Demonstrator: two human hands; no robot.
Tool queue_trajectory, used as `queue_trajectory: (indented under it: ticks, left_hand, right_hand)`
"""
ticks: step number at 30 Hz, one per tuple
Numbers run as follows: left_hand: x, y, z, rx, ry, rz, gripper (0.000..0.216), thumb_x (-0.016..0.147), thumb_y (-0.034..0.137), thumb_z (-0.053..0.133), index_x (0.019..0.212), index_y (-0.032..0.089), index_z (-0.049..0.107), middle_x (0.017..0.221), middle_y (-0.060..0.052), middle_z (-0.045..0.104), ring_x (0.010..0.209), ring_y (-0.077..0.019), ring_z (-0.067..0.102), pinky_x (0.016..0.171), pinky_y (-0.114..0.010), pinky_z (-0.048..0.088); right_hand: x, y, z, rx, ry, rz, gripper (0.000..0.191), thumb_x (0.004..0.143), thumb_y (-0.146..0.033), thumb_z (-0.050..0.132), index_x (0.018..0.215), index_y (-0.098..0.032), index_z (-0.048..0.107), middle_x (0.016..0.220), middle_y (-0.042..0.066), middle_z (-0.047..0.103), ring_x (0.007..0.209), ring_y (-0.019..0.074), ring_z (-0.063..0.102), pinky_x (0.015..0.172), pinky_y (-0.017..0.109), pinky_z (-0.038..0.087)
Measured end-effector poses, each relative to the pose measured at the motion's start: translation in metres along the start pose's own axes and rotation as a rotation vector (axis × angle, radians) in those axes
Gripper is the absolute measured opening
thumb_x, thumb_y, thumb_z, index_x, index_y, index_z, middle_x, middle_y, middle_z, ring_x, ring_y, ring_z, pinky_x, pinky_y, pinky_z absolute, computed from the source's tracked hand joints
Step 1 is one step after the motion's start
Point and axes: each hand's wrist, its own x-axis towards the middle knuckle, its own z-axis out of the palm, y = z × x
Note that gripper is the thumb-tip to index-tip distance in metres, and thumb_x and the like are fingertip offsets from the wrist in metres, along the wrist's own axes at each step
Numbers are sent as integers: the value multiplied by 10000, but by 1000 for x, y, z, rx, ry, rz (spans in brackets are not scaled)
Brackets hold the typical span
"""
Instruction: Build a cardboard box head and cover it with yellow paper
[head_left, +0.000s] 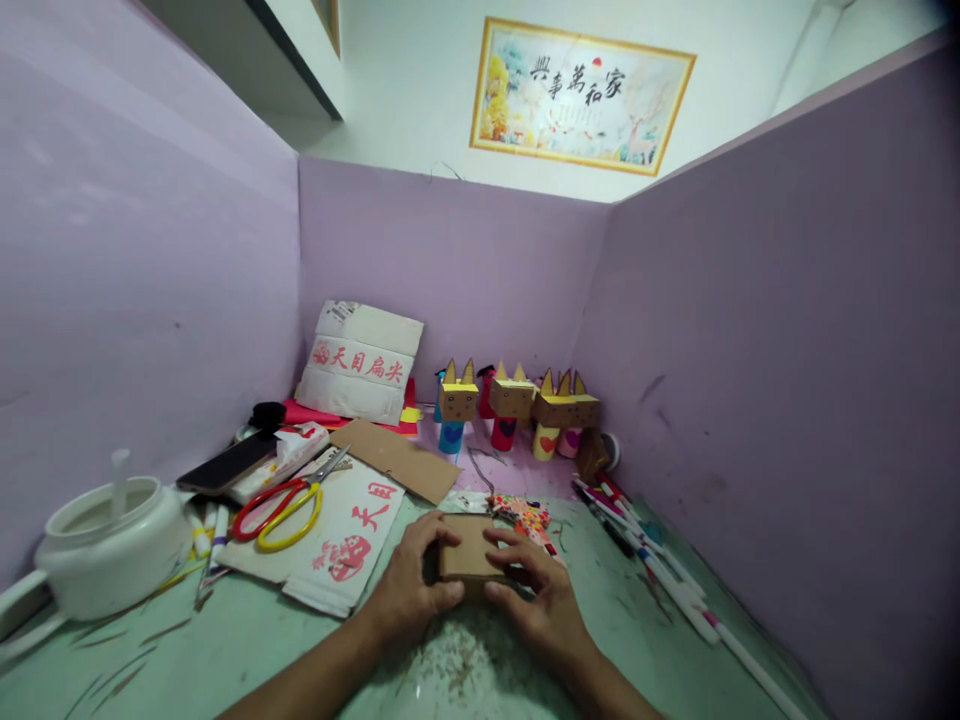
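Note:
A small brown cardboard box [466,548] is between my hands, low over the green tabletop in the middle. My left hand [416,572] grips its left side, thumb at the near lower edge and fingers over the top. On the right side, my right hand [541,595] holds it the same way, fingertips resting on its top face. Just beyond the box lies a colourful patterned piece [521,515], partly hidden by my right hand. Small brown scraps [465,655] are scattered on the table below the box.
Cardboard-headed figures [458,405] stand at the back. Red-and-yellow scissors [292,500] lie on a printed cardboard sheet [352,560] at left, near a dark phone [225,462] and a white teapot [112,550]. Several markers [667,580] lie along the right purple wall [780,350].

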Motion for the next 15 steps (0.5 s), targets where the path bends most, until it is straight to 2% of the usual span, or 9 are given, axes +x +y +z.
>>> queue_trajectory:
  ticks: [7, 10, 15]
  left_hand:
    - [2, -9, 1, -62, 4, 44, 520, 545, 351, 778, 1009, 198, 602, 1378, -139, 477, 1284, -382, 425, 1046, -471, 349]
    - [3, -11, 1, -90, 3, 77, 534, 542, 407, 774, 992, 182, 596, 1364, -159, 467, 1254, -389, 452, 1030, -481, 360]
    - [3, -12, 1, -90, 5, 98, 525, 550, 420, 763, 978, 177, 583, 1335, -163, 475, 1243, -367, 468, 1029, -472, 364]
  right_hand:
    - [2, -2, 1, 11, 11, 17, 183, 683, -236, 764, 857, -204, 716, 1153, 163, 685, 1025, 310, 673, 759, 417, 592]
    - [2, -3, 1, 19, 11, 25, 182, 680, -218, 757, 856, -203, 716, 1158, 163, 682, 1006, 304, 680, 761, 427, 592]
    - [1, -4, 4, 10, 32, 28, 151, 674, -190, 738, 821, -203, 705, 1142, 155, 690, 1010, 305, 678, 754, 437, 594]
